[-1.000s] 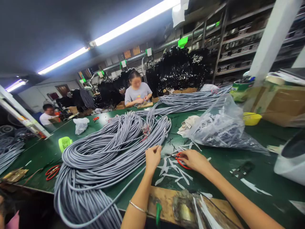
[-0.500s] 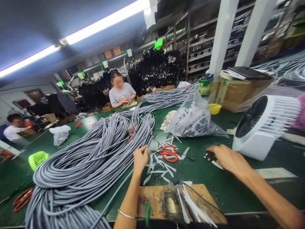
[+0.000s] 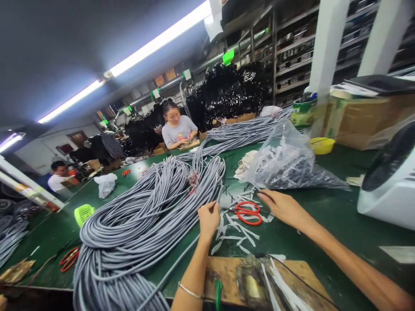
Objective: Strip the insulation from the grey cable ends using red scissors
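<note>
My left hand (image 3: pixel 208 218) is closed in a pinch on the end of a grey cable (image 3: pixel 168 271) that runs down and left off the green table (image 3: pixel 324 224). It sits at the right edge of a big heap of coiled grey cables (image 3: pixel 142 216). My right hand (image 3: pixel 282 206) lies low over the table with fingers stretched out and nothing visible in it. Its fingertips are just right of the red-handled scissors (image 3: pixel 248 212). White strips of cut sheath (image 3: pixel 233 231) lie scattered between both hands.
A clear plastic bag of scraps (image 3: pixel 285 166) lies beyond the scissors. A white fan (image 3: pixel 389 181) stands at the right, with a yellow bowl (image 3: pixel 322 145) and a cardboard box (image 3: pixel 366 121) behind it. A wooden board (image 3: pixel 227 276) sits at the near edge. A co-worker (image 3: pixel 177 127) sits across the table.
My right hand left the scissors, reached right toward a dark item near the fan, then came back beside the scissors. My left hand kept its pinch on the cable.
</note>
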Demonstrator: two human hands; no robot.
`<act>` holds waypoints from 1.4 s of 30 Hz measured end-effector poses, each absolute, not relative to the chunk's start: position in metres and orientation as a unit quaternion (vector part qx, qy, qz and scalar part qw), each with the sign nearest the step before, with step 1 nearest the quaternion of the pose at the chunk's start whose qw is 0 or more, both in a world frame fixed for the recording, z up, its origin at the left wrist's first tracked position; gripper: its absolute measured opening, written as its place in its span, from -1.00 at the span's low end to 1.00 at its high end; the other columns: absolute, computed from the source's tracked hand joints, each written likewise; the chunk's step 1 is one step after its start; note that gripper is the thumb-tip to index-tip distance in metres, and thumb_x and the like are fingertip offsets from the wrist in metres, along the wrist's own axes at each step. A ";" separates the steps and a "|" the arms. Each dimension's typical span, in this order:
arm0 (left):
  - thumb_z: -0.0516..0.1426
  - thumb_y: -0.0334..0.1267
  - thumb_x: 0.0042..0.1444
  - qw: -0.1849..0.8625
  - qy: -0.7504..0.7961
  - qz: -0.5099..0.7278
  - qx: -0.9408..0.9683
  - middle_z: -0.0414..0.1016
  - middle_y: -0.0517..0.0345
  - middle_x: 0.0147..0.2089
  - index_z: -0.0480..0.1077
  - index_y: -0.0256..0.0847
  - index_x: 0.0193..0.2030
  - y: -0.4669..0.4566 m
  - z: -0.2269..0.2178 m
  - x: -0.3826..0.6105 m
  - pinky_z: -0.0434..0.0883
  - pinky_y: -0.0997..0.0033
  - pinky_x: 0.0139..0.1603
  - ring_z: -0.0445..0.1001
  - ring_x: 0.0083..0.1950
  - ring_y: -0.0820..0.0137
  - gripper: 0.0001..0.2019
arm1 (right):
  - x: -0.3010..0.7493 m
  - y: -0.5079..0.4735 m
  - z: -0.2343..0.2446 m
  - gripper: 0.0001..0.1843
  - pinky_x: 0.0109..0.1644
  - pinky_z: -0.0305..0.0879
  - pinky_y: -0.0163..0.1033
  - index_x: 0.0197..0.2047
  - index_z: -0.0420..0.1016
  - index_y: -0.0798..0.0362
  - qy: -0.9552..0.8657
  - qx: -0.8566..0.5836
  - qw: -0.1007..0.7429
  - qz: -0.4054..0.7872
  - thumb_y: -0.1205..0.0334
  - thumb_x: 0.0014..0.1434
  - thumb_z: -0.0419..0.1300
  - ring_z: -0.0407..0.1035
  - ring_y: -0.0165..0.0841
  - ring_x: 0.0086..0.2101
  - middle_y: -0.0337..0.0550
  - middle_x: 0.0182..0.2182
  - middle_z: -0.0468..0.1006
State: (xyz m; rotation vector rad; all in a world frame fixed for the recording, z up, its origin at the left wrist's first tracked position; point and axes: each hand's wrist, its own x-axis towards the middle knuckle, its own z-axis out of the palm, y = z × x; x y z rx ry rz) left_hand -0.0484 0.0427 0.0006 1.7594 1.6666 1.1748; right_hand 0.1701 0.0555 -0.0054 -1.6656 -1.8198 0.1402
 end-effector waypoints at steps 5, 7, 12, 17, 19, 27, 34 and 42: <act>0.05 -0.31 0.08 0.229 0.606 0.423 0.633 0.53 0.05 -0.53 0.56 -0.39 -0.38 0.043 -0.001 -0.049 0.30 0.46 -0.43 0.40 -0.50 0.37 -0.73 | 0.128 0.073 0.001 -0.86 -0.41 0.24 -0.29 -0.42 0.55 -0.01 -0.724 -0.639 0.226 0.131 0.13 -0.05 0.23 0.48 -0.19 -0.35 -0.07 -0.40 0.59; 0.05 -0.31 0.07 0.226 0.614 0.428 0.623 0.50 0.07 -0.55 0.56 -0.39 -0.38 0.044 -0.001 -0.050 0.28 0.46 -0.43 0.37 -0.52 0.39 -0.72 | 0.119 0.075 0.000 -0.88 -0.37 0.24 -0.27 -0.40 0.55 0.01 -0.724 -0.642 0.205 0.146 0.22 0.02 0.18 0.48 -0.19 -0.31 -0.03 -0.36 0.58; 0.02 -0.29 0.07 0.230 0.630 0.441 0.597 0.47 0.09 -0.55 0.54 -0.43 -0.25 0.049 -0.001 -0.054 0.26 0.47 -0.46 0.32 -0.55 0.43 -0.69 | 0.114 0.075 -0.007 -0.87 -0.19 0.29 -0.19 -0.29 0.51 0.09 -0.724 -0.635 0.188 0.195 0.32 0.13 0.13 0.43 -0.26 -0.21 -0.04 -0.26 0.54; 0.04 -0.27 0.05 0.234 0.626 0.453 0.591 0.41 0.17 -0.61 0.55 -0.38 -0.31 0.050 -0.001 -0.055 0.23 0.50 -0.49 0.27 -0.57 0.46 -0.72 | 0.094 0.098 -0.008 -0.75 -0.12 0.35 -0.14 -0.13 0.42 0.09 -0.707 -0.621 0.198 0.275 0.12 0.22 0.08 0.39 -0.35 -0.21 -0.15 -0.15 0.47; 0.04 -0.26 0.04 0.230 0.622 0.457 0.592 0.37 0.20 -0.64 0.55 -0.36 -0.36 0.049 -0.001 -0.055 0.21 0.50 -0.51 0.24 -0.59 0.47 -0.72 | 0.077 0.113 -0.005 -0.72 -0.14 0.36 -0.14 -0.09 0.40 0.08 -0.690 -0.625 0.204 0.303 0.11 0.22 0.08 0.39 -0.34 -0.20 -0.13 -0.13 0.45; 0.03 -0.22 0.07 0.213 0.601 0.487 0.597 0.48 0.09 -0.50 0.53 -0.35 -0.30 0.050 0.001 -0.061 0.32 0.44 -0.39 0.37 -0.48 0.38 -0.70 | 0.046 0.145 0.007 -0.69 -0.12 0.35 -0.12 -0.01 0.36 0.04 -0.637 -0.629 0.270 0.354 0.13 0.19 0.11 0.36 -0.30 -0.13 -0.11 -0.05 0.41; -0.04 -0.21 0.13 0.238 0.584 0.523 0.574 0.47 0.07 -0.47 0.45 -0.31 -0.32 0.047 0.006 -0.057 0.39 0.41 -0.35 0.44 -0.45 0.36 -0.71 | 0.069 0.091 0.000 -0.69 -0.30 0.34 -0.23 -0.39 0.43 0.16 -0.697 -0.491 0.356 0.382 0.09 0.21 0.07 0.38 -0.42 -0.43 -0.25 -0.46 0.48; 0.06 -0.14 0.06 0.299 0.511 0.493 0.638 0.46 0.16 -0.51 0.46 -0.27 -0.28 0.032 0.017 -0.041 0.35 0.50 -0.47 0.40 -0.50 0.41 -0.74 | 0.076 0.036 0.002 -0.66 -0.48 0.25 -0.29 -0.65 0.33 0.06 -0.688 -0.376 0.476 0.398 -0.03 -0.06 0.14 0.32 -0.37 -0.58 -0.25 -0.67 0.44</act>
